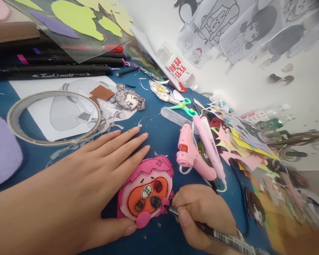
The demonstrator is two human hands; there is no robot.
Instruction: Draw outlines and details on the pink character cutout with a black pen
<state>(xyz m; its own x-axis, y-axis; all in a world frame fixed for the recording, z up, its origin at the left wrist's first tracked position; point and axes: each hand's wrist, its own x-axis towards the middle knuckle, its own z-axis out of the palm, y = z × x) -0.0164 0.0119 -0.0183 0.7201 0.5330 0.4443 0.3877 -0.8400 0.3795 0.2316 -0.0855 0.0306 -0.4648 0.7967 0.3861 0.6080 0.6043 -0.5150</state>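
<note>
Right fingers (pixel 184 209) pinch a black pen (pixel 212 232), its tip on the pink felt figure (pixel 146 191) at lower centre; its far end blurs lower right. Left fingers (pixel 127 141) lie flat, slightly spread, thumb touching the figure, whose left edge they hide.

My left hand (pixel 95 184) flat, touching pink felt character (pixel 146 189); 4 small ovals on its orange patch. My right hand (pixel 204 212) grips black pen (pixel 210 230), tip at character's edge. Pink glue gun (pixel 192 154) nearby; tape roll (pixel 14 118) beyond left fingers.
</note>
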